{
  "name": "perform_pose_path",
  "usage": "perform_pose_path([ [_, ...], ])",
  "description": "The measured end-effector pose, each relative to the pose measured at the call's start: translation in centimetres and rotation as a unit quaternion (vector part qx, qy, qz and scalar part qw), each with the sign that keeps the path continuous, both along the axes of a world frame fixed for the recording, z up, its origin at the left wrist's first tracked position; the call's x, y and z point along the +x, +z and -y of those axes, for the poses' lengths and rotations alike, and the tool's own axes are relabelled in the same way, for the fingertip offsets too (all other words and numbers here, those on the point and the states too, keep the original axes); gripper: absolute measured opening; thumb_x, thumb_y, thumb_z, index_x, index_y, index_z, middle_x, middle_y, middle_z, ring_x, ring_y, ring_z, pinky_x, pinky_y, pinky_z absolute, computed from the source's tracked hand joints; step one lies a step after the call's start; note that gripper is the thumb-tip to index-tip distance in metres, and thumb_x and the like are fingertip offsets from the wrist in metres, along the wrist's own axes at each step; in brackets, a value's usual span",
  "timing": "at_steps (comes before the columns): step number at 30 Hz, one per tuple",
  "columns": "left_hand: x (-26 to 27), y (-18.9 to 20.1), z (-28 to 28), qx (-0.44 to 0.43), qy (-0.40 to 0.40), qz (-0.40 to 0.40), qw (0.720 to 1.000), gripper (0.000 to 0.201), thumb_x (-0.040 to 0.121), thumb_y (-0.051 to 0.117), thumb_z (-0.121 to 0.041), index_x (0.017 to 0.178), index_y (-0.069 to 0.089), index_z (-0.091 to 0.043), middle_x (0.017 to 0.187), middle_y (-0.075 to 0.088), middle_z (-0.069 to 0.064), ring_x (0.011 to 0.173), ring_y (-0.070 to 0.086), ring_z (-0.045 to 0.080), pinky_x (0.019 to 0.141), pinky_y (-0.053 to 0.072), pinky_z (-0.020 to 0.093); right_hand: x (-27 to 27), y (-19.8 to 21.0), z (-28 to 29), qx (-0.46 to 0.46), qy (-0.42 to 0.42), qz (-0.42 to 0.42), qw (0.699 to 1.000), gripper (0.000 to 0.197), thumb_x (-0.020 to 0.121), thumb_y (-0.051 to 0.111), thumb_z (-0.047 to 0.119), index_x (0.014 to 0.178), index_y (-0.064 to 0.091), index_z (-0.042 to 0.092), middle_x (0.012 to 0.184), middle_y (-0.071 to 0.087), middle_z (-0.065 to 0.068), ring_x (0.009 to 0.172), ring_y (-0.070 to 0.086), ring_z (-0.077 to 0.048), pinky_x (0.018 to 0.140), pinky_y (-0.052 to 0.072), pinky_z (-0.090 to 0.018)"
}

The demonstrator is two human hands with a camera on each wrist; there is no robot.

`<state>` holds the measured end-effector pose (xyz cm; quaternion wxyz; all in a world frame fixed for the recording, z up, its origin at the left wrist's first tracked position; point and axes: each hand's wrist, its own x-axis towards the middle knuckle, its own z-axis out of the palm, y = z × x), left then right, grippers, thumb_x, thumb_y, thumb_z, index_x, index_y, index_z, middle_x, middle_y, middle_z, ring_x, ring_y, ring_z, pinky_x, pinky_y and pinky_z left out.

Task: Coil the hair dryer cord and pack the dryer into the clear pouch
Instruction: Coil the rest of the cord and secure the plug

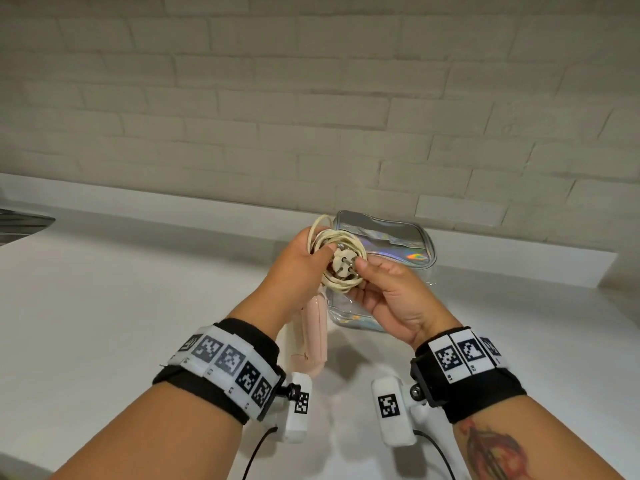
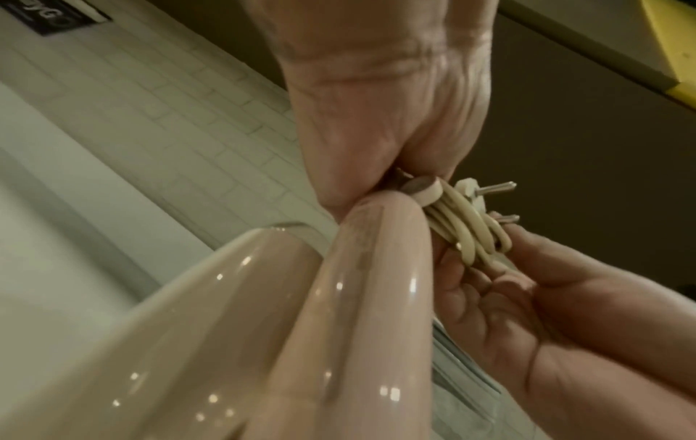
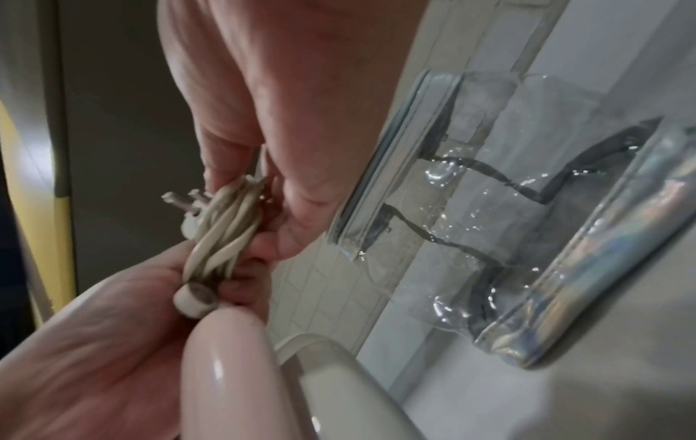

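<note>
My left hand (image 1: 304, 261) grips the coiled cream cord (image 1: 341, 268) above the white counter, thumb pressed on the bundle. My right hand (image 1: 377, 289) pinches the round plug (image 1: 343, 262) at the coil's centre, its two metal pins facing me. The pink hair dryer (image 1: 313, 336) hangs folded below my left hand. In the left wrist view the glossy dryer (image 2: 301, 342) fills the foreground under the cord loops (image 2: 467, 229). The right wrist view shows the cord (image 3: 222, 232) between both hands. The clear pouch (image 1: 384, 268), with holographic trim, stands just behind my hands; its clear wall (image 3: 489, 208) shows beside the right hand.
A white counter (image 1: 121, 323) runs under both arms, backed by a pale brick wall (image 1: 311, 98). A dark metallic object (image 1: 20, 223) sits at the far left edge.
</note>
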<state>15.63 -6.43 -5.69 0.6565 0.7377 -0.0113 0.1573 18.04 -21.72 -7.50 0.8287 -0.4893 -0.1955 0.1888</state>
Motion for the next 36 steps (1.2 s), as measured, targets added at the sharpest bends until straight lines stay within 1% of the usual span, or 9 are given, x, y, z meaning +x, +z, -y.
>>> perform_pose_path([
  [7, 0.4, 0.1, 0.1, -0.074, -0.003, -0.051, 0.996, 0.010, 0.088, 0.060, -0.023, 0.094, 0.068, -0.023, 0.093, 0.075, 0.006, 0.089, 0.070, 0.025, 0.073, 0.055, 0.038, 0.1, 0.2, -0.9, -0.119, -0.090, 0.124, 0.981, 0.059, 0.077, 0.062, -0.015, 0.127, 0.045, 0.012, 0.099, 0.072, -0.008, 0.087, 0.068, -0.016, 0.079, 0.055, -0.031],
  [10, 0.3, 0.3, 0.5, -0.078, -0.013, -0.081, 0.994, 0.015, 0.087, 0.061, -0.027, 0.097, 0.069, -0.020, 0.090, 0.075, 0.010, 0.080, 0.070, 0.028, 0.065, 0.051, 0.034, 0.2, 0.1, -1.3, -0.307, -0.252, 0.321, 0.860, 0.077, 0.073, 0.076, 0.010, 0.135, 0.040, 0.038, 0.118, 0.060, -0.001, 0.103, 0.059, -0.014, 0.090, 0.048, -0.032],
  [14, -0.2, 0.9, 0.7, -0.077, -0.027, -0.100, 0.992, 0.015, 0.088, 0.055, -0.019, 0.092, 0.070, -0.016, 0.065, 0.062, 0.003, 0.051, 0.050, 0.014, 0.045, 0.039, 0.021, -0.4, 0.2, -1.3, -0.374, -0.354, 0.538, 0.668, 0.046, 0.077, 0.071, 0.017, 0.121, 0.065, 0.027, 0.130, 0.053, -0.004, 0.120, 0.041, -0.021, 0.104, 0.033, -0.030],
  [17, -0.5, 1.0, 1.0, -0.049, -0.040, -0.092, 0.994, 0.017, 0.088, 0.051, -0.012, 0.087, 0.068, -0.014, 0.060, 0.058, 0.001, 0.047, 0.046, 0.011, 0.044, 0.036, 0.020, -0.9, 0.8, -1.5, -0.339, -0.321, 0.539, 0.702, 0.030, 0.088, 0.057, 0.025, 0.115, 0.068, 0.016, 0.124, 0.063, -0.002, 0.126, 0.045, -0.022, 0.108, 0.033, -0.033],
  [22, -1.2, 1.0, 0.9, -0.003, -0.071, -0.044, 0.996, 0.007, 0.091, 0.058, -0.016, 0.096, 0.061, -0.012, 0.064, 0.057, 0.002, 0.059, 0.056, 0.017, 0.058, 0.043, 0.029, -4.1, 6.3, -1.9, -0.019, -0.243, 0.310, 0.919, 0.014, 0.098, 0.046, 0.023, 0.098, 0.060, 0.023, 0.073, 0.066, 0.004, 0.064, 0.063, -0.016, 0.073, 0.055, -0.047],
  [26, -3.1, 0.9, 0.7, 0.062, -0.140, -0.016, 0.988, 0.008, 0.085, 0.064, -0.029, 0.077, 0.063, -0.029, 0.057, 0.056, -0.005, 0.064, 0.047, 0.026, 0.059, 0.038, 0.042, -1.8, 10.3, 0.4, 0.132, -0.371, 0.192, 0.899, 0.017, 0.099, 0.042, 0.019, 0.094, 0.058, 0.018, 0.064, 0.047, 0.002, 0.044, 0.033, -0.005, 0.042, 0.032, -0.021],
  [29, -4.6, 0.7, 0.7, 0.087, -0.170, 0.011, 0.982, 0.020, 0.089, 0.056, -0.031, 0.087, 0.059, -0.012, 0.055, 0.049, -0.008, 0.057, 0.039, 0.024, 0.053, 0.035, 0.037, 1.4, 8.7, 2.4, -0.026, -0.435, 0.130, 0.891, 0.024, 0.099, 0.041, 0.022, 0.078, 0.053, 0.021, 0.062, 0.042, 0.003, 0.044, 0.032, -0.007, 0.045, 0.032, -0.024],
  [33, -5.0, 0.4, 0.3, 0.027, -0.165, -0.001, 0.986, 0.024, 0.087, 0.055, -0.040, 0.073, 0.060, -0.020, 0.049, 0.044, -0.008, 0.051, 0.039, 0.019, 0.056, 0.032, 0.037, 1.9, 4.7, 2.6, -0.419, -0.229, 0.224, 0.850, 0.023, 0.096, 0.045, 0.024, 0.083, 0.064, 0.021, 0.059, 0.048, 0.000, 0.051, 0.043, -0.014, 0.058, 0.039, -0.031],
  [36, -4.7, 0.6, 0.2, -0.011, -0.178, -0.017, 0.984, 0.020, 0.087, 0.056, -0.032, 0.071, 0.061, -0.021, 0.049, 0.045, -0.005, 0.046, 0.042, 0.016, 0.058, 0.031, 0.040, 0.6, 3.1, 1.6, -0.439, -0.076, 0.271, 0.853, 0.015, 0.086, 0.059, 0.021, 0.089, 0.072, 0.014, 0.072, 0.063, -0.019, 0.062, 0.050, -0.019, 0.062, 0.045, -0.038],
])
